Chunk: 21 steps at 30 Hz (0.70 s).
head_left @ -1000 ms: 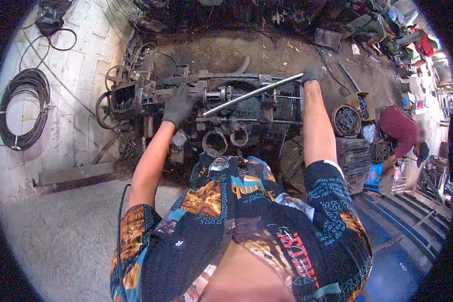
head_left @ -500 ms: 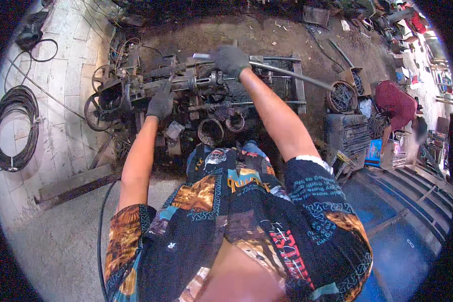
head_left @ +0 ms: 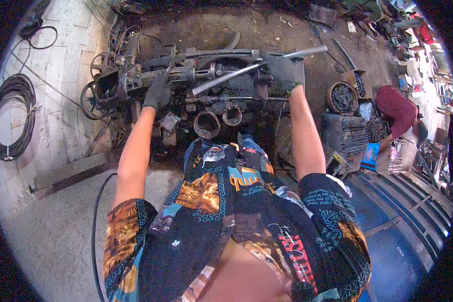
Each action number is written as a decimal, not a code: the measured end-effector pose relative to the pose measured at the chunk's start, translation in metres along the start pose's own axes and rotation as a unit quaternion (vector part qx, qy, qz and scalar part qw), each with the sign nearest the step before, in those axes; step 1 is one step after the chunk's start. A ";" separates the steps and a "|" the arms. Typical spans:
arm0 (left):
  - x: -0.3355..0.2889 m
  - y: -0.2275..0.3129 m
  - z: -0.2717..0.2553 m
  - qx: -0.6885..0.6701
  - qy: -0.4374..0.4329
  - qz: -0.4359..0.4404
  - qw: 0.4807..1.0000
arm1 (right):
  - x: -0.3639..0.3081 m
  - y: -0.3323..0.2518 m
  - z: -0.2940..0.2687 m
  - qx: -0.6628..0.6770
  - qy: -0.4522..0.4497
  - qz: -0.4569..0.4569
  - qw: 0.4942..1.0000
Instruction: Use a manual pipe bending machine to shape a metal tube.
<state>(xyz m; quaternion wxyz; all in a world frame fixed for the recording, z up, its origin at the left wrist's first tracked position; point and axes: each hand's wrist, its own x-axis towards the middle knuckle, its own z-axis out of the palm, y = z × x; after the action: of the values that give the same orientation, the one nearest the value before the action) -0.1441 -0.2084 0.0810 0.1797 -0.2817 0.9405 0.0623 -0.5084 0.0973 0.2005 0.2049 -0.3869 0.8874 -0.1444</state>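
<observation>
A dark machine [head_left: 178, 75] with handwheels at its left end, cylindrical parts and long rails lies across in front of me. My left hand [head_left: 158, 91], in a dark glove, rests against its left-middle part, fingers stretched forward and touching it; it holds nothing I can see. My right hand [head_left: 284, 73], gloved too and smeared by motion, is closed on a long grey metal bar [head_left: 226, 79] over the right part of the machine. The bar slants from lower left to upper right, sticking out on both sides of the hand. The fingertips are hidden.
Two round metal containers [head_left: 206, 124] stand between me and the machine. A coil of black cable [head_left: 12, 116] lies at left. To the right are a bucket of metal pieces [head_left: 342, 96], a stacked dark block [head_left: 345, 133] and a crouching person [head_left: 396, 108] in a maroon shirt.
My right hand has moved right along the machine. The bar has swung so its right end is now higher and its left end lower. My left hand stays about where it was.
</observation>
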 end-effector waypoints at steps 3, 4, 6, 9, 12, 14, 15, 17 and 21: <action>-0.001 0.003 0.001 -0.089 0.018 -0.021 0.996 | 0.029 -0.010 0.004 -0.014 0.010 0.032 0.999; -0.001 0.004 0.001 -0.076 0.026 -0.019 0.997 | 0.038 -0.016 0.009 -0.028 0.019 0.004 0.999; 0.001 0.006 0.000 -0.029 0.020 -0.022 0.999 | 0.049 -0.030 0.021 0.085 0.064 0.023 0.994; 0.003 0.010 -0.001 -0.062 0.021 -0.034 0.997 | 0.041 -0.033 0.030 0.008 0.041 -0.043 0.998; 0.005 0.013 -0.002 -0.136 -0.002 -0.079 0.987 | 0.023 -0.019 0.023 -0.074 0.073 -0.238 0.966; 0.004 0.013 -0.002 -0.108 0.005 -0.063 0.992 | 0.015 -0.014 0.019 -0.132 0.043 -0.270 0.953; 0.004 0.012 -0.003 -0.091 0.017 -0.052 0.994 | 0.011 -0.012 0.018 -0.134 0.025 -0.251 0.958; 0.002 0.010 -0.003 -0.121 0.027 -0.042 0.991 | 0.005 -0.005 0.019 -0.109 0.043 -0.268 0.956; 0.002 0.007 -0.002 -0.170 0.029 -0.066 0.983 | 0.001 -0.002 0.033 -0.063 0.128 -0.287 0.947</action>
<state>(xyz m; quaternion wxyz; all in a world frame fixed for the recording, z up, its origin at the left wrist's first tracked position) -0.1502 -0.2035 0.0823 0.1056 -0.3717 0.9000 0.2015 -0.4922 0.0925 0.1725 0.0148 -0.6153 0.7650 -0.1894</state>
